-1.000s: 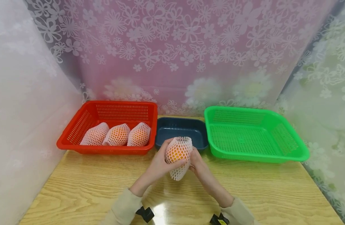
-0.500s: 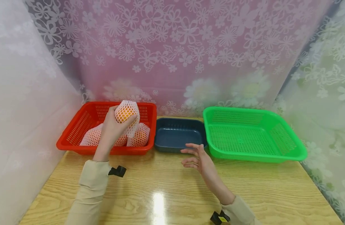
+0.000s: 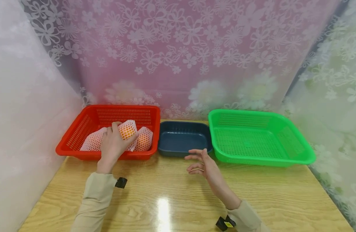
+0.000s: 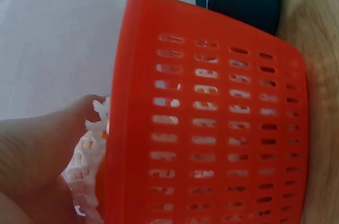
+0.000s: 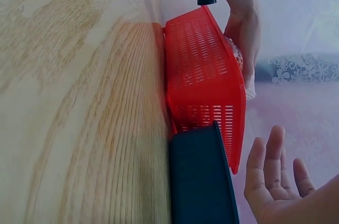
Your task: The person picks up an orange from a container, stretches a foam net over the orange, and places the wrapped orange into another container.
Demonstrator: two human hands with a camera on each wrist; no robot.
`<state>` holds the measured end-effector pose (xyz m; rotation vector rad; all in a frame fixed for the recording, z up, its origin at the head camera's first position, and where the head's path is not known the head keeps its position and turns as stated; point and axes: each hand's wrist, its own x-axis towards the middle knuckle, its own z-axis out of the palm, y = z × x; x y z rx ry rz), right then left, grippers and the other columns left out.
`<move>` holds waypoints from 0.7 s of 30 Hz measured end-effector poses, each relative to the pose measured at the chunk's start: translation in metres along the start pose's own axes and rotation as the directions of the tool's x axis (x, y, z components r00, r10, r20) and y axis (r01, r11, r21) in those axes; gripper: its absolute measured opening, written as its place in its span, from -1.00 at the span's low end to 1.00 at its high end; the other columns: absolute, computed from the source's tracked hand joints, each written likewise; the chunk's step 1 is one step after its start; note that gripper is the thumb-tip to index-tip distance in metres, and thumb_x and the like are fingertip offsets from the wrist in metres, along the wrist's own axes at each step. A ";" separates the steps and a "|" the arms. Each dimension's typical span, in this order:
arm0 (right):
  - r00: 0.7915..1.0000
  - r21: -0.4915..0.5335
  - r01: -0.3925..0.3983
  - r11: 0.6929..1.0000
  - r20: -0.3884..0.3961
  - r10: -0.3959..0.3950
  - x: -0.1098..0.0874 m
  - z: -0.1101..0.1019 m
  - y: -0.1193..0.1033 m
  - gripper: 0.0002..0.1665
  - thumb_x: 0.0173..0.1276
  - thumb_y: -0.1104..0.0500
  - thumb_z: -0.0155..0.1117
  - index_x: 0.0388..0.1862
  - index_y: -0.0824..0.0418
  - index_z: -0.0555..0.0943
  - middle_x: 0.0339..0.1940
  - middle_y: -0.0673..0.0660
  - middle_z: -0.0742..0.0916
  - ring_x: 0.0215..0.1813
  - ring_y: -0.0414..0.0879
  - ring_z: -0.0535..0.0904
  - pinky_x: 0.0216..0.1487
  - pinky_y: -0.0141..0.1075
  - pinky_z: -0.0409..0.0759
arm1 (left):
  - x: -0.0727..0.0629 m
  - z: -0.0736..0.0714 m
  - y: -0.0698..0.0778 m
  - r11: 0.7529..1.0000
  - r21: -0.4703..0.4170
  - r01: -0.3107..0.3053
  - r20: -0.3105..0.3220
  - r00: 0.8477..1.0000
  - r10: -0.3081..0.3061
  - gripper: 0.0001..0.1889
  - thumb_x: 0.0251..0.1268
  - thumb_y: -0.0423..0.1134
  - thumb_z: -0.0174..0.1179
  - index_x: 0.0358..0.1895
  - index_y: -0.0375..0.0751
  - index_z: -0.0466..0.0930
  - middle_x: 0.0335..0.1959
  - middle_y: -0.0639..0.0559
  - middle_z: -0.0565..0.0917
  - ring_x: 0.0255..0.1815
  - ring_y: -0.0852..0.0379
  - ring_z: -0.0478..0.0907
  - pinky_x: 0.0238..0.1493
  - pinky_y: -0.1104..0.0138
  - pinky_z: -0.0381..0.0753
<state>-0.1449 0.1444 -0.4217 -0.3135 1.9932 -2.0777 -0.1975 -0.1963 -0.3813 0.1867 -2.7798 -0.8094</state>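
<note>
My left hand [image 3: 112,143] grips an orange-coloured fruit in a white foam net [image 3: 127,130], low inside the red basket [image 3: 108,156]. Thumb and fingers lie on opposite sides of it. One netted fruit [image 3: 92,141] rests to the left of the hand and another netted fruit [image 3: 144,138] to the right; the hand hides what lies between. In the left wrist view the basket wall [image 4: 212,107] covers most of the held fruit. My right hand [image 3: 207,167] hovers in front of the dark blue tray with fingers loosely bent and apart, holding nothing, as the right wrist view also shows.
Between the baskets stands the dark blue tray [image 3: 183,153], with a bare bottom. A green basket [image 3: 253,160] without contents stands at the right. All three line the back of the wooden table [image 3: 163,190], before a flowered curtain [image 3: 178,64].
Both hands held the netted fruit over the table front a second ago. The right hand let go; the left hand carried it left over the red basket, then lowered it inside.
</note>
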 end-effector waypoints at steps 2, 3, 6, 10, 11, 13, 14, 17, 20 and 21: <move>1.000 -0.005 -0.011 1.000 -0.003 0.011 0.000 0.000 0.001 -0.22 0.68 -0.26 -0.44 0.43 0.28 0.37 0.25 0.37 0.60 -0.14 0.02 0.70 0.02 -0.10 0.68 | -0.001 0.000 0.001 1.000 -0.015 -0.009 0.001 1.000 0.009 -0.06 0.25 0.25 0.31 0.40 -0.40 0.16 0.26 -0.53 0.37 0.19 -0.48 0.34 0.14 -0.24 0.44; 1.000 -0.004 -0.016 1.000 -0.006 0.016 0.000 0.000 0.001 -0.22 0.68 -0.26 -0.41 0.42 0.30 0.38 0.23 0.37 0.61 -0.15 0.02 0.69 0.02 -0.11 0.68 | -0.002 0.000 0.001 1.000 -0.024 -0.009 0.002 1.000 0.009 -0.06 0.25 0.25 0.31 0.40 -0.40 0.15 0.26 -0.54 0.36 0.20 -0.47 0.33 0.15 -0.24 0.44; 1.000 -0.021 -0.010 1.000 -0.009 0.010 0.000 0.000 0.002 -0.27 0.69 -0.22 -0.28 0.40 0.34 0.39 0.19 0.39 0.62 -0.16 -0.01 0.69 0.01 -0.11 0.69 | -0.002 0.000 0.003 0.999 -0.038 -0.011 -0.001 1.000 0.011 -0.03 0.24 0.26 0.32 0.42 -0.41 0.12 0.25 -0.54 0.35 0.19 -0.45 0.33 0.18 -0.22 0.43; 0.999 -0.079 0.042 0.996 -0.012 -0.044 -0.001 -0.002 -0.001 -0.48 0.66 -0.02 0.00 0.30 0.37 0.46 0.07 0.26 0.70 -0.15 0.03 0.69 -0.02 -0.13 0.70 | -0.005 -0.001 0.007 0.998 -0.043 -0.037 -0.044 0.998 0.035 -0.04 0.30 0.23 0.29 0.46 -0.43 0.11 0.29 -0.54 0.30 0.22 -0.46 0.30 0.22 -0.22 0.40; 0.998 -0.097 0.059 0.994 -0.016 -0.061 -0.001 -0.002 -0.002 -0.52 0.63 0.03 0.07 0.26 0.39 0.48 0.02 0.20 0.72 -0.15 0.07 0.69 -0.03 -0.14 0.70 | -0.005 -0.001 0.008 0.998 -0.042 -0.055 -0.068 0.996 0.052 -0.07 0.34 0.20 0.27 0.47 -0.45 0.12 0.31 -0.54 0.30 0.23 -0.47 0.28 0.25 -0.21 0.38; 0.996 -0.124 0.087 0.988 -0.024 -0.090 0.000 -0.003 -0.005 -0.56 0.57 0.11 0.18 0.20 0.43 0.52 -0.06 0.11 0.74 -0.14 0.11 0.69 -0.04 -0.16 0.71 | -0.007 -0.002 0.013 0.994 -0.047 -0.102 -0.131 0.987 0.095 -0.17 0.42 0.12 0.23 0.45 -0.48 0.17 0.33 -0.52 0.31 0.28 -0.46 0.26 0.32 -0.20 0.31; 0.994 -0.138 0.097 0.986 -0.030 -0.102 0.000 -0.004 -0.006 -0.58 0.54 0.14 0.22 0.17 0.45 0.54 -0.09 0.07 0.75 -0.15 0.12 0.69 -0.04 -0.17 0.71 | -0.008 -0.003 0.016 0.990 -0.049 -0.129 -0.164 0.979 0.120 -0.23 0.47 0.07 0.20 0.44 -0.48 0.21 0.34 -0.50 0.32 0.31 -0.45 0.25 0.36 -0.18 0.27; 0.987 -0.193 0.134 0.972 -0.057 -0.148 0.001 -0.005 -0.013 -0.63 0.49 0.17 0.29 0.10 0.44 0.63 -0.12 0.08 0.76 -0.18 0.04 0.71 -0.05 -0.21 0.71 | -0.012 -0.005 0.029 0.974 -0.069 -0.216 -0.248 0.949 0.193 -0.42 0.56 -0.10 0.12 0.40 -0.48 0.30 0.36 -0.43 0.39 0.37 -0.40 0.25 0.45 -0.14 0.18; 0.967 -0.295 0.210 0.932 -0.080 -0.243 0.003 -0.006 -0.021 -0.71 0.46 0.19 0.32 0.04 0.33 0.71 -0.10 0.14 0.78 -0.19 -0.05 0.74 -0.03 -0.20 0.71 | -0.018 -0.003 0.047 0.947 -0.087 -0.308 -0.273 0.922 0.275 -0.53 0.61 -0.19 0.02 0.39 -0.44 0.37 0.37 -0.36 0.44 0.43 -0.34 0.26 0.50 -0.11 0.15; 0.954 -0.348 0.242 0.906 -0.083 -0.287 0.004 -0.006 -0.024 -0.73 0.45 0.20 0.32 0.04 0.28 0.73 -0.09 0.14 0.78 -0.17 -0.06 0.74 -0.02 -0.21 0.70 | -0.021 -0.001 0.053 0.936 -0.090 -0.340 -0.270 0.913 0.306 -0.54 0.62 -0.20 -0.01 0.40 -0.43 0.38 0.38 -0.34 0.45 0.44 -0.33 0.27 0.51 -0.10 0.15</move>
